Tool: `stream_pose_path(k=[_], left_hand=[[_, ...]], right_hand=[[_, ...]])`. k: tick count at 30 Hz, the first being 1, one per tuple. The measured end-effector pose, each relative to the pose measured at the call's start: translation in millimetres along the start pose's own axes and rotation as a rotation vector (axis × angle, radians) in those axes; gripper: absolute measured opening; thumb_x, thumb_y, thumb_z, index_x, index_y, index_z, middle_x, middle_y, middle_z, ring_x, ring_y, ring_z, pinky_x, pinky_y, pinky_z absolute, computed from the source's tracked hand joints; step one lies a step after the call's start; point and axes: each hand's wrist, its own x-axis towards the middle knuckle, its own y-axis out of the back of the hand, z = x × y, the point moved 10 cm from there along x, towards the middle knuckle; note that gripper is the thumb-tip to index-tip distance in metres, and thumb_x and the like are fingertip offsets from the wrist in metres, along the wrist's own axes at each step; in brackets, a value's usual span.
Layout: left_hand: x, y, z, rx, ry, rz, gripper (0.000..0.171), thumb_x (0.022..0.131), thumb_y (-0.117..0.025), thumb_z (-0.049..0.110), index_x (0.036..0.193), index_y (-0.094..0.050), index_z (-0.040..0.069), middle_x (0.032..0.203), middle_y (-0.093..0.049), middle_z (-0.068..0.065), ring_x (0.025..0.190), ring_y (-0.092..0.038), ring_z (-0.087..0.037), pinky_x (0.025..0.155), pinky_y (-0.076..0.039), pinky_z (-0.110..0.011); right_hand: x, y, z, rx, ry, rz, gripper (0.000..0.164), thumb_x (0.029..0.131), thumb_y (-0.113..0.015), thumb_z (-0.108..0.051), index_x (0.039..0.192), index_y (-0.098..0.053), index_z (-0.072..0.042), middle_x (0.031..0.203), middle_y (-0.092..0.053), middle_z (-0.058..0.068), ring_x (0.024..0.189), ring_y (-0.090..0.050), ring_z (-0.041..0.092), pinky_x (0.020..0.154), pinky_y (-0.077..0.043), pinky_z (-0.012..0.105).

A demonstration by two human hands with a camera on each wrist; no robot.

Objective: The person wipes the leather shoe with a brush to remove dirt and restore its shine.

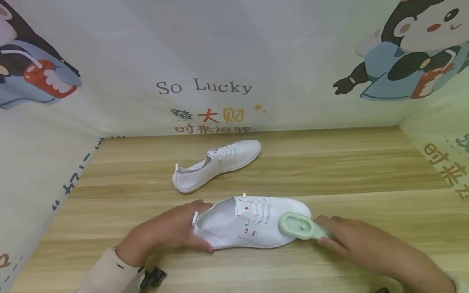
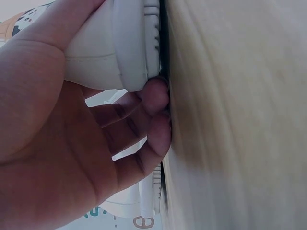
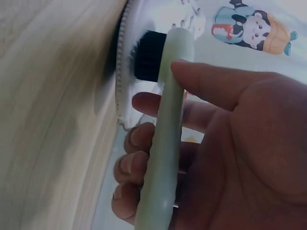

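A white lace-up shoe (image 1: 227,228) with small red letters on its side lies sole down on the wooden surface, toe to the right. My left hand (image 1: 183,228) grips its heel, thumb on the near side and fingers round the far side; in the left wrist view the fingertips (image 2: 158,132) curl by the sole at the wood. My right hand (image 1: 348,240) holds a pale green brush (image 1: 298,226) by its handle. In the right wrist view the brush's black bristles (image 3: 149,56) press against the shoe's toe area, the thumb lying along the handle.
A second white shoe (image 1: 234,158) lies behind the first, toe pointing right and away. Printed cloth walls (image 1: 293,81) with cartoon figures and lettering enclose the wooden tabletop (image 1: 348,162) at the back and both sides. Small black objects (image 1: 155,278) show by the left sleeve.
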Motion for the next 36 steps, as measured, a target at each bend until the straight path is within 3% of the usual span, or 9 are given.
stream_pose_path(k=[7, 17, 22, 31, 36], left_hand=[[1.3, 0.0, 0.6, -0.006, 0.005, -0.005, 0.066, 0.063, -0.092, 0.043, 0.119, -0.063, 0.024, 0.102, -0.061, 0.008, 0.088, -0.056, -0.009, 0.08, -0.049, -0.028], [-1.1, 0.4, 1.3, 0.041, 0.0, 0.01, 0.064, 0.065, -0.09, 0.047, 0.12, -0.063, 0.027, 0.102, -0.06, 0.009, 0.086, -0.056, -0.008, 0.079, -0.049, -0.028], [-0.6, 2.6, 3.8, 0.149, -0.031, 0.05, 0.065, 0.065, -0.088, 0.051, 0.121, -0.063, 0.027, 0.104, -0.06, 0.013, 0.085, -0.057, -0.006, 0.076, -0.05, -0.028], [3.2, 16.4, 14.9, 0.343, -0.072, 0.207, 0.06, 0.059, -0.089, 0.049, 0.109, -0.06, 0.029, 0.088, -0.057, 0.02, 0.074, -0.053, -0.003, 0.064, -0.044, -0.024], [2.2, 26.2, 22.2, 0.46, -0.096, 0.317, 0.063, 0.061, -0.089, 0.049, 0.113, -0.06, 0.026, 0.094, -0.062, 0.014, 0.071, -0.057, -0.006, 0.058, -0.044, -0.026]], right_hand=[[6.7, 6.1, -9.9, -0.093, -0.011, 0.147, 0.019, 0.103, -0.055, -0.036, 0.12, -0.053, -0.029, 0.093, -0.059, -0.014, 0.089, -0.063, 0.009, 0.071, -0.056, 0.037], [8.0, 15.6, -4.5, -0.14, -0.077, 0.264, 0.029, 0.1, -0.061, -0.029, 0.126, -0.058, -0.016, 0.095, -0.069, 0.004, 0.087, -0.069, 0.023, 0.068, -0.059, 0.043], [8.2, 20.1, -0.7, -0.168, -0.1, 0.283, 0.029, 0.098, -0.063, -0.026, 0.123, -0.057, -0.011, 0.091, -0.067, 0.007, 0.082, -0.068, 0.024, 0.067, -0.058, 0.044], [8.4, 32.9, 8.1, -0.086, -0.17, 0.291, 0.039, 0.104, -0.054, -0.028, 0.132, -0.053, -0.002, 0.118, -0.067, 0.021, 0.108, -0.066, 0.04, 0.085, -0.055, 0.056], [7.9, 38.5, 9.7, -0.06, -0.183, 0.306, 0.037, 0.104, -0.054, -0.027, 0.131, -0.053, -0.002, 0.113, -0.068, 0.018, 0.104, -0.067, 0.036, 0.081, -0.055, 0.054]])
